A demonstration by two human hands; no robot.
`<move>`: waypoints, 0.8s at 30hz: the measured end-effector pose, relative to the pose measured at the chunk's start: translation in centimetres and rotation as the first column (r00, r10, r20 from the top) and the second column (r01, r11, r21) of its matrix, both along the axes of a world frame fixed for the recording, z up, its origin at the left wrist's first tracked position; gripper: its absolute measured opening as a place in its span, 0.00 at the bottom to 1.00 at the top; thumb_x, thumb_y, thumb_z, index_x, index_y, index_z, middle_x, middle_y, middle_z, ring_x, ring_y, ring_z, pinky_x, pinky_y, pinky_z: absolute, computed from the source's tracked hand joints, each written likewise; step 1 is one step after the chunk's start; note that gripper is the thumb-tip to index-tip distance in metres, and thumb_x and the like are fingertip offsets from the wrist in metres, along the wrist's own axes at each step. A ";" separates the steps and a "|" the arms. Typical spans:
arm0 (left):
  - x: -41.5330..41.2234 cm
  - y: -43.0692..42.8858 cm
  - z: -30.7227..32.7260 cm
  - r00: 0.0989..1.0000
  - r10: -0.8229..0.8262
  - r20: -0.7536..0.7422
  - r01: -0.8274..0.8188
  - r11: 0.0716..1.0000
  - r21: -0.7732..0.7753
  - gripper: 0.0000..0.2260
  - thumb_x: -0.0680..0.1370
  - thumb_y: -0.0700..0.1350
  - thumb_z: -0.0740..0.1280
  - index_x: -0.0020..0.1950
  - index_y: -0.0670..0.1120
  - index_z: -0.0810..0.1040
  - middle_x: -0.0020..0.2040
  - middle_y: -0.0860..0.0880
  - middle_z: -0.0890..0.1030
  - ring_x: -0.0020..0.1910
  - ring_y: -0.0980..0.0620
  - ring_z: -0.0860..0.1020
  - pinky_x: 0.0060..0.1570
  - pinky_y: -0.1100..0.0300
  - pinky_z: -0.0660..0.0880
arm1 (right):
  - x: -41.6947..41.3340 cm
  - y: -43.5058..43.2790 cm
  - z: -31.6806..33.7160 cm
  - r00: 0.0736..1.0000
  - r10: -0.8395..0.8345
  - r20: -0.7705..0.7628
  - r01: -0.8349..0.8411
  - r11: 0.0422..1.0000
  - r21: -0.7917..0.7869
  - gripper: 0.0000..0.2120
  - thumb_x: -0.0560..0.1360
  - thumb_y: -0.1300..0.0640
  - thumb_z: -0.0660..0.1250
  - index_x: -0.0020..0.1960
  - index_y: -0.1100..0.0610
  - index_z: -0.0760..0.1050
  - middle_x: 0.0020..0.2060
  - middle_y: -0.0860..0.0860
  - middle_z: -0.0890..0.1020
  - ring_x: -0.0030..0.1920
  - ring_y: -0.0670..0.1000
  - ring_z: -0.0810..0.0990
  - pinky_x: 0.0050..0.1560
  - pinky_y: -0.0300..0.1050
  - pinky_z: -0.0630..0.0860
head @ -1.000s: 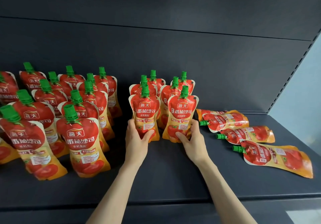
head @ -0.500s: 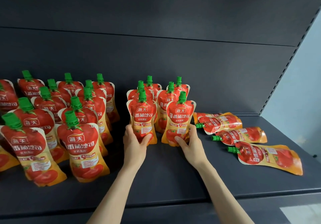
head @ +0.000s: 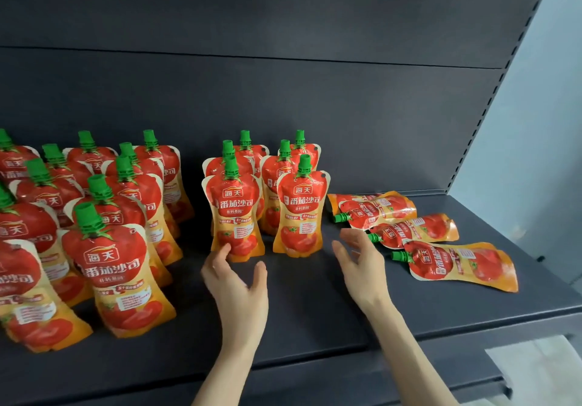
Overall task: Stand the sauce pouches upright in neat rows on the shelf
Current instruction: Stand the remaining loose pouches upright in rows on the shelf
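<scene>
Red and orange sauce pouches with green caps stand on a dark shelf [head: 308,308]. The two front pouches of the middle group, the left one [head: 235,213] and the right one [head: 300,213], stand upright with more behind them. My left hand [head: 237,286] is open just below the left one, a fingertip near its base. My right hand [head: 359,264] is open, apart from the right one, between it and the lying pouches. Several pouches lie flat at the right: the nearest [head: 456,264], the middle [head: 415,231] and the far one [head: 378,210].
A large group of upright pouches [head: 104,226] fills the shelf's left side. The dark back panel [head: 283,106] rises behind, and a slotted upright [head: 491,103] bounds the right end. The shelf's front edge [head: 315,371] runs below my forearms.
Both hands have let go of the two front pouches and drawn back toward me. The right hand has shifted rightward toward the lying pouches. The two pouches stay standing.
</scene>
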State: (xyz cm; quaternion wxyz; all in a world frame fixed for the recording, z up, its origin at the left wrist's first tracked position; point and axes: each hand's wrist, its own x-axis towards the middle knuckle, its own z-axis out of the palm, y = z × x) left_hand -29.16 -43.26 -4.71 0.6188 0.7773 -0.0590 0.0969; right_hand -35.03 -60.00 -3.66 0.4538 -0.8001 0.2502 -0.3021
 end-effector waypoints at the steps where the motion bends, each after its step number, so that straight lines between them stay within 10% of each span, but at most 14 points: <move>1: -0.5 -0.6 0.1 1.000 -0.029 0.004 0.029 0.999 -0.023 0.22 0.74 0.40 0.70 0.65 0.45 0.69 0.62 0.50 0.67 0.62 0.48 0.70 0.58 0.56 0.70 | -0.3 -0.6 0.3 1.000 -0.015 0.009 0.015 1.000 -0.001 0.13 0.77 0.56 0.65 0.61 0.57 0.73 0.57 0.50 0.79 0.58 0.49 0.76 0.56 0.39 0.71; 10: -3.0 -12.3 2.0 0.912 -0.403 0.072 0.399 0.915 0.060 0.10 0.76 0.39 0.67 0.50 0.53 0.73 0.50 0.58 0.75 0.52 0.60 0.75 0.51 0.65 0.73 | -1.5 -10.8 3.1 0.999 -0.039 -0.025 0.036 0.992 -0.124 0.08 0.77 0.58 0.64 0.54 0.58 0.77 0.46 0.48 0.81 0.47 0.48 0.79 0.45 0.39 0.74; 16: -0.4 -21.8 2.0 0.954 -0.273 0.121 0.212 0.904 0.370 0.13 0.77 0.46 0.65 0.60 0.44 0.75 0.60 0.48 0.75 0.61 0.49 0.72 0.60 0.56 0.69 | 0.1 -19.8 3.0 0.971 0.068 -0.229 -0.124 0.963 -0.241 0.10 0.77 0.55 0.64 0.56 0.55 0.78 0.53 0.52 0.82 0.57 0.55 0.76 0.58 0.51 0.72; 24: 2.6 -25.2 2.0 0.984 -0.149 -0.097 0.168 0.601 0.781 0.32 0.73 0.62 0.65 0.72 0.51 0.62 0.73 0.51 0.64 0.71 0.44 0.60 0.67 0.43 0.58 | 4.1 -25.6 3.1 0.770 0.288 -0.569 -0.530 0.786 -0.320 0.24 0.72 0.43 0.68 0.66 0.48 0.71 0.64 0.50 0.74 0.66 0.55 0.68 0.67 0.56 0.63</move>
